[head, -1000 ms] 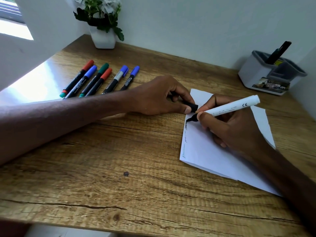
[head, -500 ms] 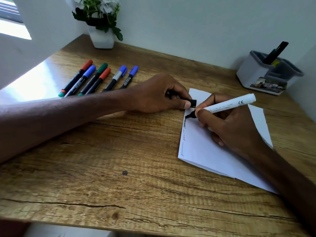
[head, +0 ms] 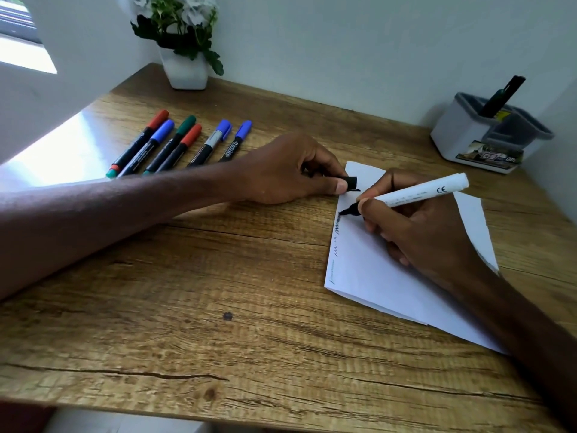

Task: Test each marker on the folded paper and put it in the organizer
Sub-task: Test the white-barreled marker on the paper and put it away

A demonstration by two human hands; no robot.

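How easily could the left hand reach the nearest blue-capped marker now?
Probably yes: the blue-capped marker lies just beyond the left hand, nothing between them. But that hand pinches the black cap, which it would need to set down.

The label on the organizer is unreadably blurred; the right hand hides part of the folded paper

wooden desk under left hand and right hand, heavy grain, long dark crack toward near edge. plain pale wall beyond them. window far left of left hand; daylight glare patch on desktop there. potted plant in back-left corner.
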